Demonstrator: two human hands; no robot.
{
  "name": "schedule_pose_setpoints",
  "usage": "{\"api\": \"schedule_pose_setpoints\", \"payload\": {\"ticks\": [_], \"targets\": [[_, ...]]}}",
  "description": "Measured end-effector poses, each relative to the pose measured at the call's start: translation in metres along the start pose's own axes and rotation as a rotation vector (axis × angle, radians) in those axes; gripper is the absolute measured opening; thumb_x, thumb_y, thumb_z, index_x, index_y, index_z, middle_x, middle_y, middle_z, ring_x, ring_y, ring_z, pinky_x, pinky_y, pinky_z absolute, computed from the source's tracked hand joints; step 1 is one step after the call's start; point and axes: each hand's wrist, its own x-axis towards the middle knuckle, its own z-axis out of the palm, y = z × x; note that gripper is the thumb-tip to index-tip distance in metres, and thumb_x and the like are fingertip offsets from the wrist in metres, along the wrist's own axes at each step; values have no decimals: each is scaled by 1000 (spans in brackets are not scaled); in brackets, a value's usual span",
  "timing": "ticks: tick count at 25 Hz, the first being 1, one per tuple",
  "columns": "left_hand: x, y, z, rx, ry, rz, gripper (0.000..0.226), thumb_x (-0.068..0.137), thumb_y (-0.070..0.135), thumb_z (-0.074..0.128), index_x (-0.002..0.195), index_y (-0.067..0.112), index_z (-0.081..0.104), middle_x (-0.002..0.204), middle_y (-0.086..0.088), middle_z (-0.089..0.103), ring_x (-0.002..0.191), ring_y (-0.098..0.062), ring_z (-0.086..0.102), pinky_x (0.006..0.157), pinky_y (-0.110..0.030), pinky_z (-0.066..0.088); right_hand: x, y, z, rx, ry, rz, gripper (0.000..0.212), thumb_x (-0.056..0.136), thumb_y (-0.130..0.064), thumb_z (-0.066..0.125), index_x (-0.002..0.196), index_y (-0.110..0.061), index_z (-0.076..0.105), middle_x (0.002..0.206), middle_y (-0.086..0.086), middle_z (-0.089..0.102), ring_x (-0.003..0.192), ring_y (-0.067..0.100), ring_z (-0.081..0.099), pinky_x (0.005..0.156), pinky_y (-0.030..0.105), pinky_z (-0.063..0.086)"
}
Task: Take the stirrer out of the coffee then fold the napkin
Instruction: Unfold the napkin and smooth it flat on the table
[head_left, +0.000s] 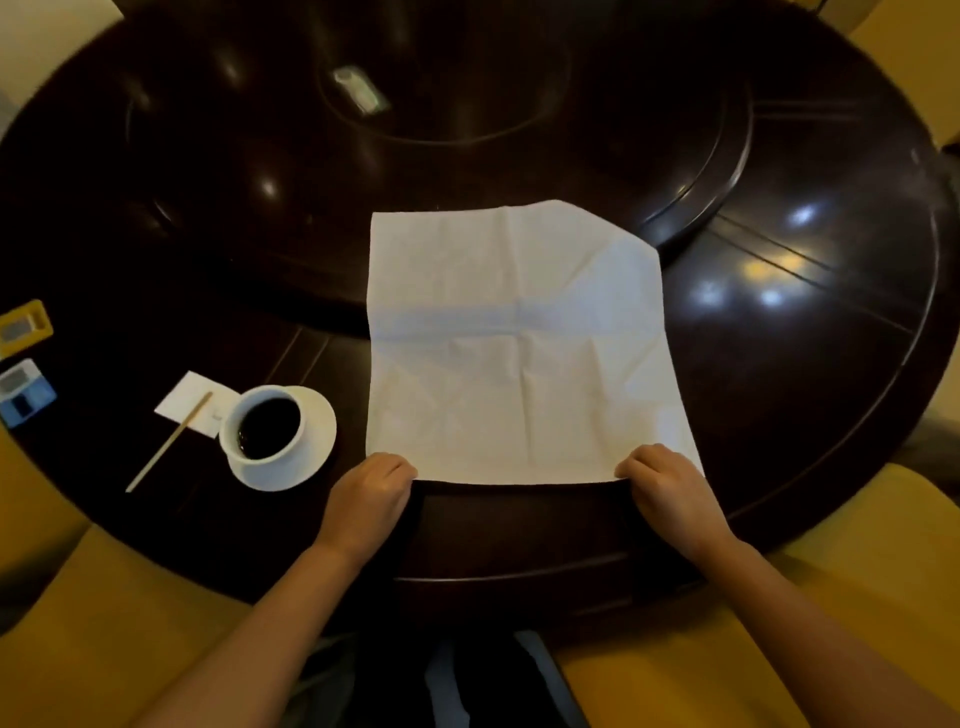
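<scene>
Since the stirrer (169, 441) already lies on the tabletop (779, 364) beside the coffee (267, 428), my left hand (371, 491) and right hand (662, 486) pinch the spread napkin (519, 348) at its near corners, fingers closed on them, ready to fold it.

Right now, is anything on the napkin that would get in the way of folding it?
No. The napkin lies bare; both hands, left and right, pinch its near corners. The coffee cup and stirrer sit off to its left.

Head view: looks forward-down, close over table (779, 364) near edge.
</scene>
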Motion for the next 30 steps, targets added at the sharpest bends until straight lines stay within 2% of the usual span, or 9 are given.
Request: {"api": "schedule_pose_setpoints", "payload": {"ticks": [6,10,14,17,20,25,27,28,30], "targets": [[-36,-5,5,-14,-31,8,30,89,22,46,88,4,71,88,-7,68,80,-21,64,70,-27,54,-23,7,-1,-43,22,5,15,68,3,74,79,-4,67,77,12,66,70,29,61,60,36,51],[-69,1,1,-15,-24,19,34,93,23,44,92,3,71,93,-8,69,85,-20,64,81,-24,51,-48,-1,-4,-26,-78,-111,20,66,-1,78,82,-7,68,80,9,66,73,26,62,62,35,54],[-97,2,-1,-20,-16,48,42,98,22,35,97,0,71,99,-10,69,91,-22,65,85,-27,50,-60,-6,-7,-26,-125,-166,22,63,-1,80,81,-8,68,79,9,66,71,25,62,59,34,54],[-110,2,-8,-16,-18,98,49,101,22,27,98,-1,70,100,-11,69,91,-23,65,83,-30,53,-67,-11,-7,-28,-158,-201,24,61,0,81,80,-9,69,78,8,66,69,23,61,57,30,53],[-118,-1,-14,-3,-30,118,51,102,23,25,96,-1,69,96,-12,68,87,-25,65,74,-33,57,-74,-19,-7,-27,-186,-226,28,57,0,83,80,-10,70,77,6,66,68,21,60,57,27,50],[-124,-9,-14,29,-120,103,27,91,10,42,97,2,67,95,-10,66,88,-22,61,69,-36,57,-77,-22,-3,-39,-215,-182,26,59,-1,82,79,-11,69,75,6,65,67,21,59,55,28,51],[-127,-13,-19,10,-144,100,25,86,8,46,99,3,67,98,-9,66,92,-22,61,71,-38,56,-79,-24,-5,-56,-216,-202,8,74,-14,72,81,-12,68,78,5,65,70,21,60,58,29,52],[-126,-12,-22,-5,-136,96,27,85,10,47,103,3,66,102,-10,66,96,-22,61,76,-39,55,-78,-28,-7,-50,-210,-189,13,83,-24,61,85,-14,68,83,4,66,76,22,61,64,31,52],[-113,2,-21,-18,-89,49,37,89,21,45,118,5,61,121,-11,62,114,-23,55,96,-37,46,-70,-41,-5,-12,-173,-135,36,89,-39,44,105,-14,66,103,7,66,97,24,60,82,36,50]]}}
